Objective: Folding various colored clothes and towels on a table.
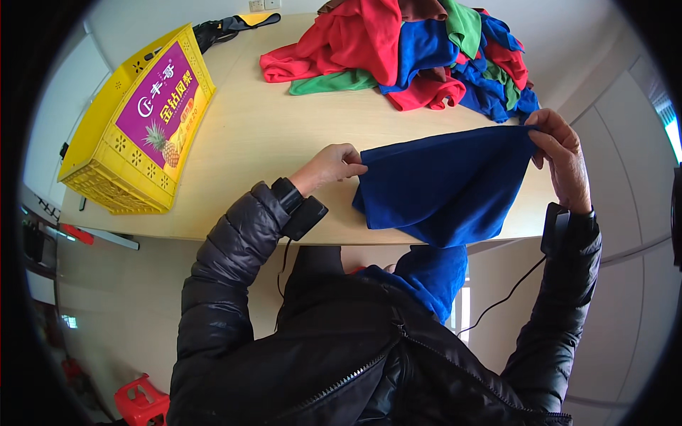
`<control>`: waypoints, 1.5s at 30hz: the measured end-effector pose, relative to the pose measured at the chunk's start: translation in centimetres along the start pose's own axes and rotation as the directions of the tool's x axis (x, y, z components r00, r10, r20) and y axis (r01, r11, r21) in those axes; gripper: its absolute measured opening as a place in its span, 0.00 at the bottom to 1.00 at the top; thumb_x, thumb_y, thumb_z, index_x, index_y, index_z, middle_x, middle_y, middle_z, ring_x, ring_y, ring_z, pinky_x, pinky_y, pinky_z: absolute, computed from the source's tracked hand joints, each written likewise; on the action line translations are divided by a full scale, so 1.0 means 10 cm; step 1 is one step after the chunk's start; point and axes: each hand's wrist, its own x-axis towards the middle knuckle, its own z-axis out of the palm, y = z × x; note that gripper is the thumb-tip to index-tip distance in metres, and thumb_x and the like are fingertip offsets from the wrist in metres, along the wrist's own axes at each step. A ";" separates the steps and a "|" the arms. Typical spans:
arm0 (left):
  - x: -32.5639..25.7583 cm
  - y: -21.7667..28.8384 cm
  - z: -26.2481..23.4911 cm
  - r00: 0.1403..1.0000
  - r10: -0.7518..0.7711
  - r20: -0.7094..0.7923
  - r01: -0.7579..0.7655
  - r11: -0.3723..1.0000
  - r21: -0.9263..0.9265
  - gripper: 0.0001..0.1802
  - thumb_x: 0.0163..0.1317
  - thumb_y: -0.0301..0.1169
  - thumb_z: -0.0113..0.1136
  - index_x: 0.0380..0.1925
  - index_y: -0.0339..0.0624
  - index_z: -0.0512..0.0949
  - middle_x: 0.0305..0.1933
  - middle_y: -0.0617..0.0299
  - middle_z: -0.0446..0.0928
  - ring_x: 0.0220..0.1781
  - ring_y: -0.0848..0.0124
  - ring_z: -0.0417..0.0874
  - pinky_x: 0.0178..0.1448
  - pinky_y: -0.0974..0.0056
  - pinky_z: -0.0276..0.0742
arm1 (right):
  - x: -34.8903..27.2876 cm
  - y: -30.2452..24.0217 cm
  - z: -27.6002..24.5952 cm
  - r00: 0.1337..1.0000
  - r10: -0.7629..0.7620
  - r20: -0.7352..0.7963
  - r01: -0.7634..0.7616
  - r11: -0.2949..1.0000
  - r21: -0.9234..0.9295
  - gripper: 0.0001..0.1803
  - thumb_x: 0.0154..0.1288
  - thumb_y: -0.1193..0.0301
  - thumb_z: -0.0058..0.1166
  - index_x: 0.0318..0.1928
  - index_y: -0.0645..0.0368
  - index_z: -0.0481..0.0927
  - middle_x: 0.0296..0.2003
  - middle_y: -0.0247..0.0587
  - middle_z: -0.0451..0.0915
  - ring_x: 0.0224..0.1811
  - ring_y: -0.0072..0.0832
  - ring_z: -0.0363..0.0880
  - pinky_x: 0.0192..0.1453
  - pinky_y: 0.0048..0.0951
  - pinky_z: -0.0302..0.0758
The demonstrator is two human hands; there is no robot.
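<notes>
1. A pale, wood-toned table point(241, 142) with a smooth top carries the things.
2. At its left end sits a yellow crate point(135, 145) with pierced sides and a purple panel showing a pineapple.
3. Just behind the crate lies a black-and-yellow item point(226, 28), its kind unclear.
4. Along the far side is a loose heap of cloths point(369, 42) in red, blue, green and brown.
5. On the pale floor point(135, 312), lower left, stands a red stool point(141, 401).

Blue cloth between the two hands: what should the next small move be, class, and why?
Probably lower the blue cloth and smooth it on the table: the left hand and right hand pinch it near its upper corners, the top edge runs fairly straight between them, but the lower part sags in loose folds.
</notes>
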 end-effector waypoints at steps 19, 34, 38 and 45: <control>0.37 0.00 -0.30 0.943 0.233 0.236 -0.288 0.929 0.231 0.07 0.61 0.25 0.64 0.39 0.37 0.77 0.39 0.66 0.75 0.42 0.79 0.73 0.47 0.71 0.72 | -0.19 0.15 -0.09 0.999 -0.008 0.039 0.008 1.000 0.003 0.07 0.66 0.78 0.55 0.44 0.57 0.79 0.33 0.27 0.74 0.27 0.14 0.70 0.29 0.17 0.67; -0.66 0.30 -0.35 0.993 -0.024 0.113 0.039 0.990 -0.136 0.10 0.63 0.36 0.59 0.34 0.40 0.76 0.30 0.71 0.74 0.35 0.79 0.73 0.46 0.71 0.69 | -0.29 2.03 0.23 0.915 0.386 0.118 -0.401 0.899 0.172 0.08 0.70 0.74 0.56 0.47 0.57 0.79 0.32 0.27 0.75 0.30 0.15 0.74 0.36 0.18 0.74; -0.69 0.20 -0.28 0.999 -0.027 0.024 0.030 0.990 -0.138 0.10 0.63 0.37 0.59 0.32 0.41 0.75 0.29 0.70 0.74 0.34 0.79 0.73 0.45 0.71 0.69 | -0.41 2.16 0.46 0.976 0.215 0.030 -0.217 0.966 0.143 0.10 0.68 0.76 0.55 0.49 0.56 0.79 0.34 0.27 0.76 0.30 0.14 0.72 0.36 0.17 0.74; -0.73 0.22 -0.26 1.000 -0.009 -0.009 0.007 0.989 -0.150 0.11 0.64 0.37 0.60 0.33 0.41 0.76 0.29 0.70 0.74 0.34 0.79 0.73 0.45 0.71 0.69 | -0.42 2.12 0.52 0.988 0.153 0.020 -0.151 0.984 -0.093 0.16 0.61 0.80 0.53 0.50 0.53 0.78 0.33 0.36 0.80 0.32 0.23 0.76 0.40 0.25 0.77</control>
